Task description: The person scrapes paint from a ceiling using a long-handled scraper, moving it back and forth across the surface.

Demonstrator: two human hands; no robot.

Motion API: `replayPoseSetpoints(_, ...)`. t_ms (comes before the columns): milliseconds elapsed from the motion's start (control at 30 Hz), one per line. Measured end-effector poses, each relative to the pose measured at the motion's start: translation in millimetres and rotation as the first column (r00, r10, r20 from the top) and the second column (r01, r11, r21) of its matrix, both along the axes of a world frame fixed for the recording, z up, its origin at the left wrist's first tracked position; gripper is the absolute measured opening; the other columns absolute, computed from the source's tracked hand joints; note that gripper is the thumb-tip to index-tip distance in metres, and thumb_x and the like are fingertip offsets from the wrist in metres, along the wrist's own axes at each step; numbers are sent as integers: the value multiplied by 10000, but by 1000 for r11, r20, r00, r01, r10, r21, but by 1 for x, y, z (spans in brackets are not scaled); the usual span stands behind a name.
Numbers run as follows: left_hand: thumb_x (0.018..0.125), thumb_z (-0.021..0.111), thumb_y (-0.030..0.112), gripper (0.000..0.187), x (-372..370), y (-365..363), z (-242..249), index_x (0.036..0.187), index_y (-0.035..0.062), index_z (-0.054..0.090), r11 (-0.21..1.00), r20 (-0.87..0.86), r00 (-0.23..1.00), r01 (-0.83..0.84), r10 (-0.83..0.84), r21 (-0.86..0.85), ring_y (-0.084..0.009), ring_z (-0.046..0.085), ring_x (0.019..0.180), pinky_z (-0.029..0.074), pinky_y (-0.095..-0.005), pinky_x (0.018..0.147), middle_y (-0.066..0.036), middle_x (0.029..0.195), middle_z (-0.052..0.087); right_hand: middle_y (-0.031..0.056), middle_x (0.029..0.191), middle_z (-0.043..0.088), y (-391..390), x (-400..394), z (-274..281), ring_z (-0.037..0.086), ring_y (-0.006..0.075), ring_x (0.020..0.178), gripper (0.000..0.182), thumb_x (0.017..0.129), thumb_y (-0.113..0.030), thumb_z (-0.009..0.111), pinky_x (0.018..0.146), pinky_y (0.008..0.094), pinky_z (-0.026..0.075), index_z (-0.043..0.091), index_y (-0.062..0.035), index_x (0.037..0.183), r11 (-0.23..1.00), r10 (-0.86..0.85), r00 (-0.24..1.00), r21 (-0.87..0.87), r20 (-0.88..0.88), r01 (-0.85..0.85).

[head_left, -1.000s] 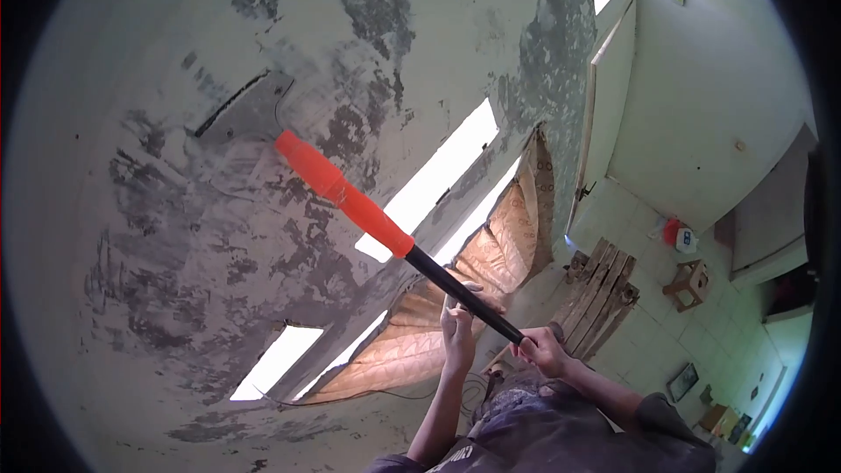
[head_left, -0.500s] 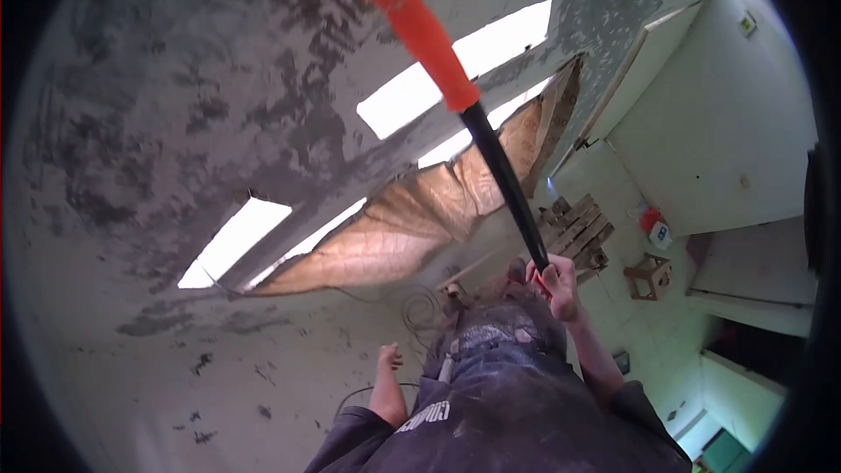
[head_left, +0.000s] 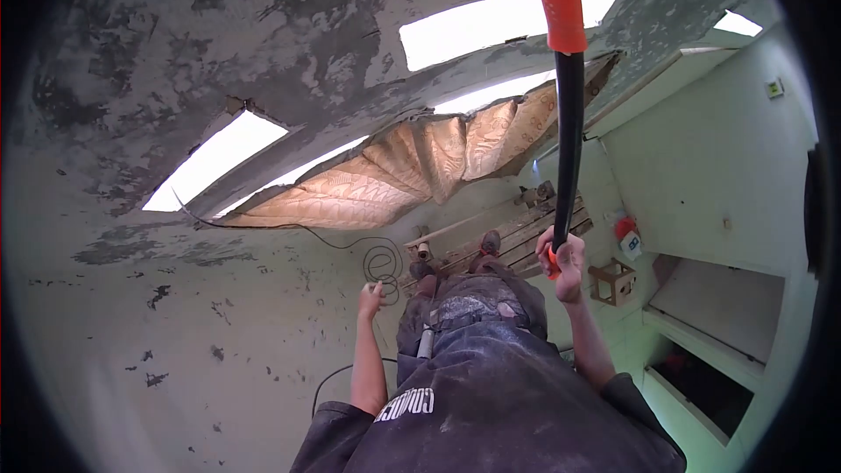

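Observation:
My right hand (head_left: 565, 264) is closed around the lower end of a long pole. The pole has a black shaft (head_left: 569, 140) with an orange sleeve (head_left: 561, 9) higher up, and a bit of orange shows at the grip. It rises almost upright past the window, and its top end is out of frame. Held out at my left side, my left hand (head_left: 371, 300) has loosely bent fingers that look apart, with nothing visible in them. A coiled cable (head_left: 382, 263) lies beyond that hand.
My shoes stand on wooden planks (head_left: 517, 232). Ahead are a patchy scraped wall (head_left: 289, 44), bright window openings (head_left: 473, 31) and a hanging patterned tan sheet (head_left: 394, 166). A small wooden stool (head_left: 613, 283) and a red-and-white bag (head_left: 627, 236) are to the right.
The pole has swung from leaning left to nearly upright, its upper part moving right. My left hand has risen and reached further forward. The camera view has shifted too.

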State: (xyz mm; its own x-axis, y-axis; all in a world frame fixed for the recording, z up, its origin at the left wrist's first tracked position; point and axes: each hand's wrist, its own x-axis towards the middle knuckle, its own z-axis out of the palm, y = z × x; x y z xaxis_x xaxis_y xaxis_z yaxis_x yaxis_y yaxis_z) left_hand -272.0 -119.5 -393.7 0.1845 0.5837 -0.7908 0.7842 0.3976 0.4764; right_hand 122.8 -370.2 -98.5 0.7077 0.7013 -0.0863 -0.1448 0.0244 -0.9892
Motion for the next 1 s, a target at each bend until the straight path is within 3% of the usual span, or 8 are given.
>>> replayPoseSetpoints(200,963,615,371,354,110,36,114,1080,36,613,992,382,920,-115,85,58,-126,647,666,463,-273,514,-47,814,646,-19,576,449,-4,4,1,406,38,477,677,940,-667,449,436,196,283,545,-4,845,1000,12,999,13,32,-12)
replayPoseSetpoints(367,950,583,462,424,175,46,334,1012,43,573,991,945,323,-99,-50,86,-135,524,576,442,-264,550,-26,711,528,-17,576,447,-8,2,4,403,37,471,649,958,-638,444,430,193,280,540,-5,852,1000,-18,999,-3,44,18)
replayPoseSetpoints(467,882,630,572,468,182,36,443,881,105,604,912,882,-329,117,-339,394,-158,532,508,422,-282,502,-32,661,583,-18,572,439,-9,2,6,401,37,470,646,954,-643,446,427,194,280,535,-13,847,1000,-7,999,2,39,6)
replayPoseSetpoints(533,933,640,470,423,202,13,519,817,66,589,841,769,-533,178,-354,510,-178,510,435,298,-273,353,-107,673,641,-25,571,440,-7,1,10,399,33,475,666,946,-663,443,429,195,270,552,-13,845,1000,-6,999,-4,38,6)
replayPoseSetpoints(633,955,589,404,263,198,-19,539,895,169,690,857,746,-568,128,-349,499,-195,550,481,416,-317,434,-80,642,634,-29,570,441,-4,-2,12,398,31,477,683,936,-678,447,429,195,263,567,-12,845,1000,-22,999,4,27,22)
replayPoseSetpoints(767,958,574,477,383,216,-46,554,982,136,748,842,653,-665,66,-362,535,-56,315,341,145,-224,360,8,486,464,-23,573,445,-6,-4,13,399,37,468,668,936,-662,469,423,194,270,560,-6,845,999,-24,1000,24,12,24)
replayPoseSetpoints(867,1022,383,154,335,192,-40,534,695,92,352,853,759,-612,255,-222,455,-269,494,501,279,-306,399,-136,632,471,-22,572,445,-8,-5,12,396,39,465,663,940,-654,471,420,196,272,557,-4,843,999,-35,999,18,17,35)
replayPoseSetpoints(1000,1002,383,137,365,202,-58,538,647,92,310,870,714,-669,207,-208,448,-270,451,491,277,-308,405,-94,587,347,-24,567,441,-7,-6,16,396,40,463,666,936,-662,471,418,196,272,556,-8,842,999,-48,999,2,15,48)
